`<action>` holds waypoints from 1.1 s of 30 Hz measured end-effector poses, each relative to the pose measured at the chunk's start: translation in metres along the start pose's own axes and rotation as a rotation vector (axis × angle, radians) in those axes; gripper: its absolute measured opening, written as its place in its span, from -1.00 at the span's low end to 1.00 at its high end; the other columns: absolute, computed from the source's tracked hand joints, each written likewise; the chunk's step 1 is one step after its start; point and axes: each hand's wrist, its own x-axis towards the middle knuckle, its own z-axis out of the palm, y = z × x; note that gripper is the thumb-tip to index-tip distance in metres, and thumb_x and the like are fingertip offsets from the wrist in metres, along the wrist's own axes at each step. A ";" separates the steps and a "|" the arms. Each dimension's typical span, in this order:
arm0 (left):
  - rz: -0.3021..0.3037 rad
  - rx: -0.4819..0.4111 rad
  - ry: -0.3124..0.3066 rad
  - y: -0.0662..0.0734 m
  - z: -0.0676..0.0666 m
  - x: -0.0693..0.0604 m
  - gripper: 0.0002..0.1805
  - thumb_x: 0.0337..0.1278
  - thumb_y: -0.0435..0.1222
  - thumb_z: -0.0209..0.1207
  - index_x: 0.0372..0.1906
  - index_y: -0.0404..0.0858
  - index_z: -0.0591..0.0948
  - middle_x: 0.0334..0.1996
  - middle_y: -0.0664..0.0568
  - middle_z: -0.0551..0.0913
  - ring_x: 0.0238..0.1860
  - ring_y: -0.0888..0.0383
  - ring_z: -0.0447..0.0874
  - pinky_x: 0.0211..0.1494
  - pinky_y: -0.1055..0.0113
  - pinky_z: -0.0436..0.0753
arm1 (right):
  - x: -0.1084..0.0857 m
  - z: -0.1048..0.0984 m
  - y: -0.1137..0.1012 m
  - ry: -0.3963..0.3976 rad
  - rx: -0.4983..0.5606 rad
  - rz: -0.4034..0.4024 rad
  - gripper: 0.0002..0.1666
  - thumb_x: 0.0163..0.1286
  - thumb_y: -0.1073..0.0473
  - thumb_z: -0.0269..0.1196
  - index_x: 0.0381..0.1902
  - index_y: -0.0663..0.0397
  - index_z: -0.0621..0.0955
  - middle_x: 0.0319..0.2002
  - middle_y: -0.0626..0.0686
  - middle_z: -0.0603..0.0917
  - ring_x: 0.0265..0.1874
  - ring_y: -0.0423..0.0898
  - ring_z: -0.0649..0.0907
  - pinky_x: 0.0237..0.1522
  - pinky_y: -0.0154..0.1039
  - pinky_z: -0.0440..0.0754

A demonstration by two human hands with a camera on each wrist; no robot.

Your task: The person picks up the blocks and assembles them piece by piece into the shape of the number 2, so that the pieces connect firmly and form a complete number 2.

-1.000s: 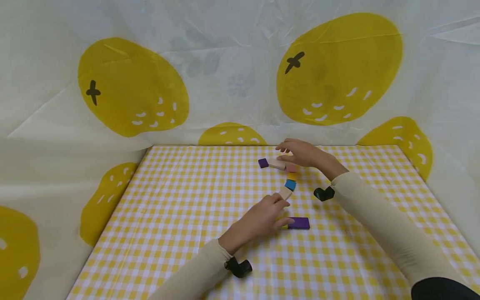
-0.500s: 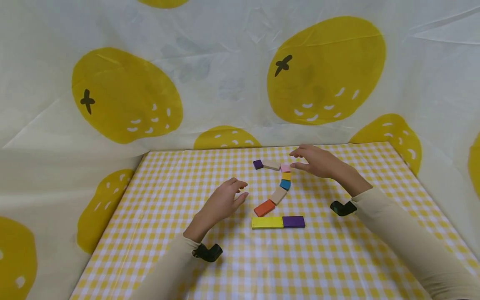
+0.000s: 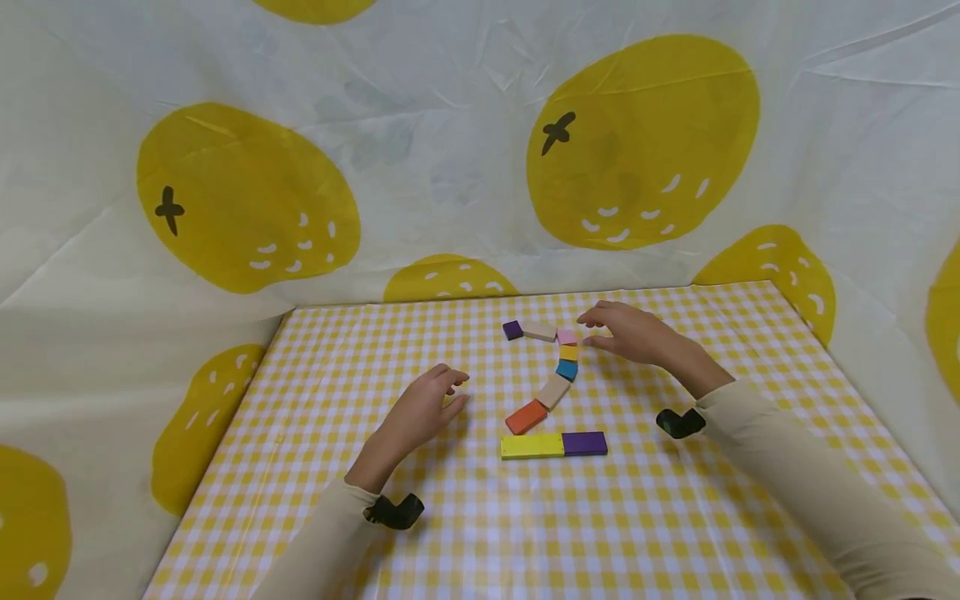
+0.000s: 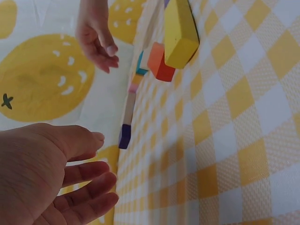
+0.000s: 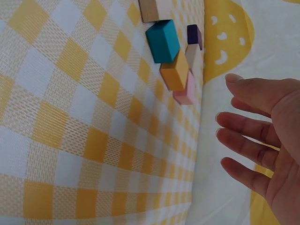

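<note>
Coloured blocks form a figure like a 2 on the checked cloth. From the top it runs through a small purple block (image 3: 512,330), a pale wooden block (image 3: 539,331), a pink block (image 3: 566,337), an orange-yellow block (image 3: 568,352), a blue block (image 3: 567,370), another wooden block (image 3: 553,392) and an orange-red block (image 3: 526,417). Yellow blocks (image 3: 532,447) and a longer purple block (image 3: 585,443) make the straight base. My left hand (image 3: 422,407) hovers left of the figure, fingers relaxed, holding nothing. Just right of the pink block, my right hand (image 3: 626,333) hovers, also holding nothing.
A yellow-and-white checked cloth (image 3: 360,533) covers the table. Behind and at the left hangs a pale sheet (image 3: 442,150) printed with large yellow fruit shapes. Dark wrist mounts (image 3: 681,423) sit at both cuffs.
My left hand has drawn back leftward off the lower blocks, uncovering the orange-red and yellow ones. My right hand has pulled away rightward from the top blocks. The head view has shifted slightly.
</note>
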 end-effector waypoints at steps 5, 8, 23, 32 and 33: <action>0.019 0.021 0.004 -0.006 0.000 -0.008 -0.65 0.27 -0.38 0.32 0.13 -0.36 0.64 -0.06 -0.14 0.63 -0.13 -0.04 0.72 -0.11 0.18 0.71 | 0.015 0.012 0.003 0.003 0.003 -0.006 -0.50 0.45 0.09 0.31 0.25 0.25 0.59 0.05 0.19 0.64 0.05 0.17 0.65 0.06 0.12 0.61; 0.025 0.030 0.010 -0.007 0.001 -0.011 -0.64 0.26 -0.39 0.33 0.13 -0.36 0.64 -0.06 -0.13 0.63 -0.13 -0.03 0.73 -0.12 0.17 0.71 | 0.026 0.019 0.004 0.005 -0.001 -0.014 -0.51 0.45 0.10 0.31 0.23 0.26 0.60 0.02 0.19 0.65 0.03 0.16 0.66 0.05 0.11 0.62; 0.053 0.062 0.018 0.000 0.001 -0.021 -0.61 0.21 -0.39 0.36 0.13 -0.39 0.62 -0.06 -0.14 0.62 -0.15 0.03 0.71 -0.18 0.23 0.70 | 0.066 0.032 -0.001 -0.034 -0.038 0.088 -0.57 0.38 0.07 0.37 0.12 0.15 0.69 -0.06 0.10 0.66 -0.12 0.03 0.64 -0.06 0.04 0.64; 0.048 0.069 0.022 -0.002 0.004 -0.024 -0.61 0.20 -0.38 0.37 0.13 -0.38 0.64 -0.08 -0.12 0.62 -0.17 0.02 0.71 -0.20 0.24 0.68 | 0.073 0.032 -0.001 -0.056 -0.027 0.096 -0.70 0.36 0.09 0.37 0.00 0.07 0.74 -0.16 0.04 0.65 -0.24 -0.03 0.56 -0.16 -0.05 0.58; 0.050 0.068 0.022 -0.002 0.004 -0.024 -0.61 0.20 -0.38 0.37 0.13 -0.38 0.64 -0.08 -0.12 0.62 -0.17 0.02 0.71 -0.20 0.23 0.69 | 0.073 0.032 -0.001 -0.058 -0.027 0.095 -0.70 0.36 0.09 0.37 -0.01 0.07 0.74 -0.16 0.04 0.64 -0.24 -0.03 0.55 -0.17 -0.05 0.58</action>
